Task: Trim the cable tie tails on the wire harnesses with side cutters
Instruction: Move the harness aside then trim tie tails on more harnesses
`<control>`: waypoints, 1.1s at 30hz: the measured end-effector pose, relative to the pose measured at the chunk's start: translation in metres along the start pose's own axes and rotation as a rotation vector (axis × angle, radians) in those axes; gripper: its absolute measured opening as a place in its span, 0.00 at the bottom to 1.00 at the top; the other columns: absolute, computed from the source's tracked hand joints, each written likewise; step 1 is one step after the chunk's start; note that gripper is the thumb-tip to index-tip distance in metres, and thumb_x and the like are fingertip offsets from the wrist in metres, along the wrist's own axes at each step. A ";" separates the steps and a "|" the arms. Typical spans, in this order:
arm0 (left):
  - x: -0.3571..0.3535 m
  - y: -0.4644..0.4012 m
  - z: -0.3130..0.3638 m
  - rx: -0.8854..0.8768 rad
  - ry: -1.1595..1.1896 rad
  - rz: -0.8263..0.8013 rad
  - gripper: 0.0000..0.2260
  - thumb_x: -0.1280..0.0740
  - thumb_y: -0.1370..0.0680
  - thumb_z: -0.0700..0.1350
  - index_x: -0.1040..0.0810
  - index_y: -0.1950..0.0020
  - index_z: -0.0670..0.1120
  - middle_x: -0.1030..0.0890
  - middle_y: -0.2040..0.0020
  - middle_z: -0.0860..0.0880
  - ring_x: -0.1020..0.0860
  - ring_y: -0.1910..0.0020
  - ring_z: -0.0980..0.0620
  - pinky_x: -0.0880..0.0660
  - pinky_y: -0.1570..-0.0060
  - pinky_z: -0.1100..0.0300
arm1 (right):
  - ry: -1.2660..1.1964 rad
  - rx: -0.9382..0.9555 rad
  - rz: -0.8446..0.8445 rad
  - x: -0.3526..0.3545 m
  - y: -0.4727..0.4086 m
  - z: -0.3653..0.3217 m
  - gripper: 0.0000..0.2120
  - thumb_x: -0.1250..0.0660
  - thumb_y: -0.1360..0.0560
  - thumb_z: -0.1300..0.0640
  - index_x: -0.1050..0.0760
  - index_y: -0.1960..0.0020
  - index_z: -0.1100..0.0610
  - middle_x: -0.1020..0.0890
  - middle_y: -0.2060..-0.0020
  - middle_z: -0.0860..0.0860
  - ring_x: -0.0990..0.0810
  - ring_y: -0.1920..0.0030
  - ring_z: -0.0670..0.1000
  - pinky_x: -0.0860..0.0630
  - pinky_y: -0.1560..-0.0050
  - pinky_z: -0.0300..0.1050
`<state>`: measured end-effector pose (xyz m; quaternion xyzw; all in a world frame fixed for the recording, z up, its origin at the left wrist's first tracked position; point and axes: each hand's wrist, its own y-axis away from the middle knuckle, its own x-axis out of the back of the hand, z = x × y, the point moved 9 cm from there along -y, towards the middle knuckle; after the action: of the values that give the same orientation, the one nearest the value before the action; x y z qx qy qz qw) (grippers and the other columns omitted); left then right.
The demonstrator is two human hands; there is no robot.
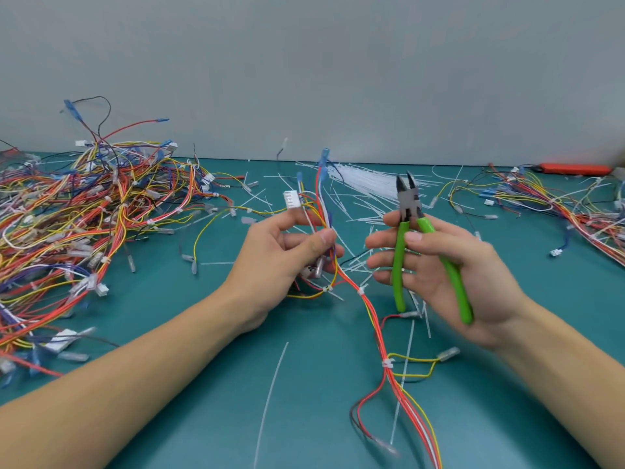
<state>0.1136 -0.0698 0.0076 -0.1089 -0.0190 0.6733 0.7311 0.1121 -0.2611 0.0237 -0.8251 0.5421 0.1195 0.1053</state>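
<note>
Two hands work above the table (203,384): our left hand (280,262) pinches the harness (372,319), our right hand (449,265) grips the cutters (411,204), blades apart and pointing up, so next we must bring them to a tie tail.

Left hand (287,262) gripping wire harness (372,319), right hand (449,265) holding green side cutters (411,211)

Harness piles (77,211) crowd left and far right (575,204); bare green mat (203,384) lies open between.
</note>
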 end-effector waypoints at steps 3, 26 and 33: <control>0.004 -0.003 -0.006 0.093 0.088 0.027 0.07 0.26 0.26 0.49 0.17 0.50 0.48 0.13 0.54 0.38 0.17 0.67 0.47 0.19 0.65 0.56 | 0.168 0.013 0.062 0.010 0.000 -0.005 0.15 0.31 0.29 0.58 0.20 0.43 0.57 0.15 0.54 0.57 0.21 0.61 0.54 0.21 0.56 0.46; 0.031 -0.003 -0.005 0.109 -0.009 0.268 0.06 0.30 0.24 0.43 0.13 0.56 0.45 0.14 0.56 0.41 0.20 0.70 0.49 0.26 0.78 0.60 | 0.428 0.114 0.078 -0.003 0.009 -0.011 0.14 0.34 0.23 0.75 0.23 0.47 0.58 0.15 0.56 0.53 0.16 0.59 0.48 0.18 0.56 0.41; 0.082 -0.006 0.004 0.039 -0.455 0.528 0.19 0.36 0.31 0.34 0.15 0.51 0.54 0.14 0.53 0.57 0.21 0.60 0.55 0.18 0.55 0.53 | 0.215 0.093 0.061 -0.001 0.007 -0.010 0.15 0.29 0.28 0.70 0.18 0.49 0.52 0.15 0.56 0.56 0.18 0.59 0.54 0.18 0.54 0.46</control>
<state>0.1266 0.0113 0.0033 0.0569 -0.1396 0.8463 0.5109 0.1062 -0.2662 0.0332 -0.8105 0.5800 0.0082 0.0813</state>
